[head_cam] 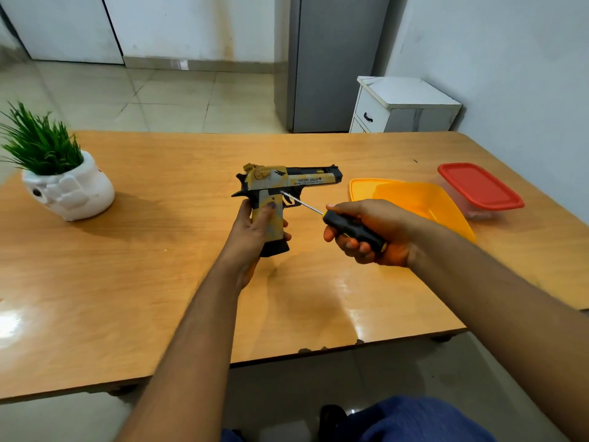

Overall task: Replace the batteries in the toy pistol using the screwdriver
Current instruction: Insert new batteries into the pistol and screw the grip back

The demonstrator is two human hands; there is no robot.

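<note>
Right hand point(369, 232) has its fingers curled tight round the black handle of the screwdriver point(350, 229), shaft slanting up and left, tip right at the frame just above the trigger. Left hand point(255, 229) grips the handle of the toy pistol point(280, 186), thumb across the side panel, holding it upright above the wooden table point(159, 282), barrel pointing right. It looks early: the tip seems to be seating on a screw, no cover off, no batteries in sight. Unscrewing, opening, swapping and closing all appear left to do. Further out, an orange tray point(424, 196), a red-lidded container point(478, 186), a potted plant point(57, 173) at far left
</note>
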